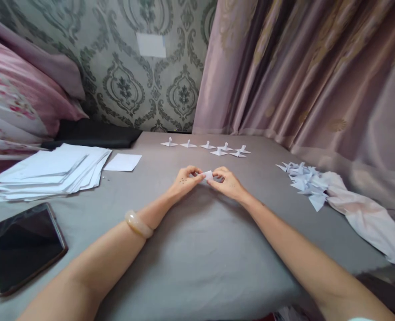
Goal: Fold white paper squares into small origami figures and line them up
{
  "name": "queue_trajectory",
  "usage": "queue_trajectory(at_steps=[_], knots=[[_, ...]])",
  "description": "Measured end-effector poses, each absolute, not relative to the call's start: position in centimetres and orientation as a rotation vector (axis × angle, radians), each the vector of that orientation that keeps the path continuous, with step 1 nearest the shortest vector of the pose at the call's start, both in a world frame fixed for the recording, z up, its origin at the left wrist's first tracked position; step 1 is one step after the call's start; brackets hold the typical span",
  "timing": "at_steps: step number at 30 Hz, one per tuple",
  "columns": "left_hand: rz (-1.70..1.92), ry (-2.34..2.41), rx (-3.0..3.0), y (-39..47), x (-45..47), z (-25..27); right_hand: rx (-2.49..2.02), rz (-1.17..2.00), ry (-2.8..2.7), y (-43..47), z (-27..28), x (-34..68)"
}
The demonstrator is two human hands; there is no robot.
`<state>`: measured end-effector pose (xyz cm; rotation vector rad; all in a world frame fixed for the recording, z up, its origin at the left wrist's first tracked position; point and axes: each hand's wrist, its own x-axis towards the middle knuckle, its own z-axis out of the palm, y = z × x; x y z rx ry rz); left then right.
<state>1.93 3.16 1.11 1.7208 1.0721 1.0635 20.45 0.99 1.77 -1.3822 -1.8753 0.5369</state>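
Between my two hands, just above the grey cloth, is a small folded piece of white paper (208,175). My left hand (188,178) pinches its left edge between thumb and fingers; a pale bangle sits on that wrist. On the paper's right edge, my right hand (229,182) has its thumb and fingertips closed. Beyond the hands stand several white folded paper cranes (208,145) in a loose row, two of them set slightly nearer. Fine folds of the held paper are too small to make out.
A stack of white paper (50,169) lies at the left, with a single sheet (123,162) beside it. Nearer is a tablet (26,247). At the right, more folded cranes (306,180) are heaped against a white cloth (364,214). Curtains (284,67) hang behind.
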Motion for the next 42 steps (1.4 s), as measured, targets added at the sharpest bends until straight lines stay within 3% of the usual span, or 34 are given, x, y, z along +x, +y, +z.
queue_trajectory(at_steps=[3,8,22,29,42], knots=[[1.107,0.960,1.340,3.4,1.8,1.6,-1.281,0.619,-1.734,1.7,2.3,19.8],[1.120,0.837,1.254,3.2,1.9,2.0,-1.179,0.908,-1.416,1.4,1.5,18.4],[1.091,0.817,1.023,3.4,2.6,1.0,-1.142,1.098,-1.174,0.6,1.6,18.1],[1.109,0.791,0.995,3.0,2.7,1.3,-1.187,1.007,-1.095,0.6,1.7,18.5],[1.064,0.746,1.013,2.5,2.9,1.5,-1.268,0.418,-1.488,0.5,0.8,18.5]])
